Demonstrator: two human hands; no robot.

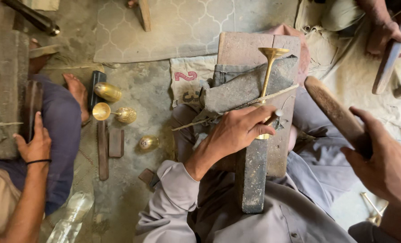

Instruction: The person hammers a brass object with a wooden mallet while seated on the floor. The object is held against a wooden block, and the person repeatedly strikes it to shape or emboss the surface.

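Note:
A slender brass goblet (270,58) lies along a wooden block (250,49) on my lap, tied down with grey cloth (241,87) and a cord. My left hand (236,130) is closed on a small metal punch (276,116) set against the goblet's stem near its base. At the right my right hand (385,162) grips a worn wooden mallet (333,108), held up beside the block and apart from the punch. A dark wooden bar (252,180) runs from under my left hand toward me.
Brass cups (115,112) and a round brass piece (148,143) lie on the floor at left with wooden sticks (103,150). A person sits at left, one hand (34,144) on a block. Another person's hand (387,33) shows at top right. A plastic bottle (72,216) lies at bottom left.

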